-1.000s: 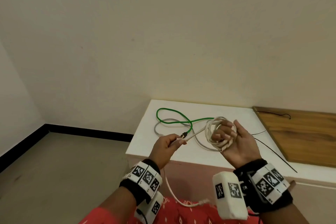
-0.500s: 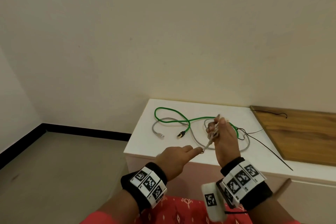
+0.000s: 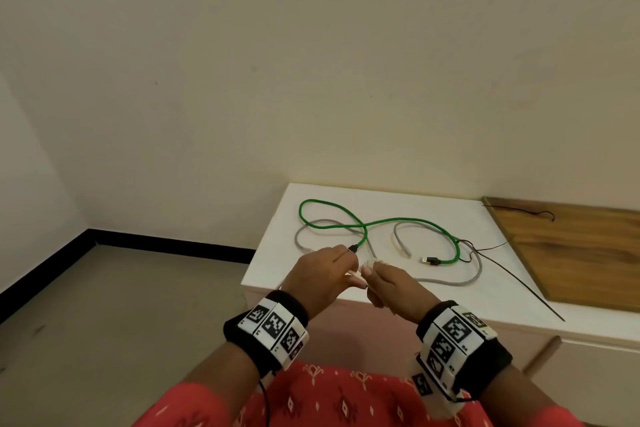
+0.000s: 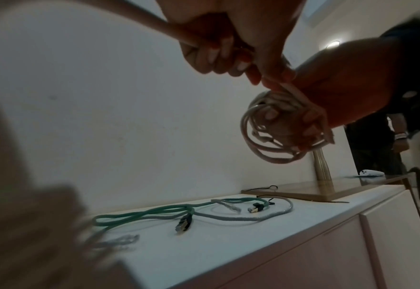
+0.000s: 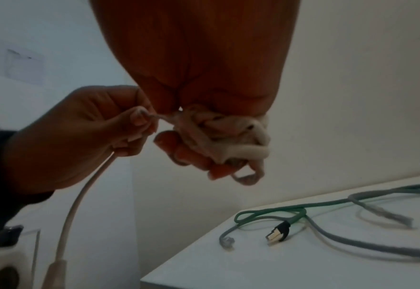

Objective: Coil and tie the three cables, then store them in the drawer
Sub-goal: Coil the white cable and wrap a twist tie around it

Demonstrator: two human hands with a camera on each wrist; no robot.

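Left to right, here's where things stand. The left hand (image 3: 323, 276) hangs in front of the tabletop's (image 3: 277, 267) front-left corner, fingers (image 5: 139, 119) curled and clamped on the free tail of the white cable (image 5: 228, 140). In the right wrist view that tail runs down out of the fist and ends in a plug near the bottom of the picture. Right beside it, almost touching, the right hand (image 3: 391, 288) has its fingers (image 4: 310, 119) closed round the coiled part of the same cable, a small bundle of loops with a few turns already crossing over the outside.

So I'd say this is the tying step on cable one: the coil is made and the tail is getting wrapped round it. Can't tell from these shots whether any knot has been cinched yet.

Further right, the green cable (image 3: 363, 225) and the grey cable (image 3: 450, 279) lie loose and tangled across each other from the left part to the middle of the tabletop, neither one coiled. A thin black wire (image 3: 519, 279) trails toward the front-right edge, and a wooden board (image 3: 571, 253) sits at the right end.

Next move, my guess: keep the bundle pinched so the loops don't spring open, pass the tail through and pull it snug. Then two more cables, then the drawer, which I can't pick out for sure here.
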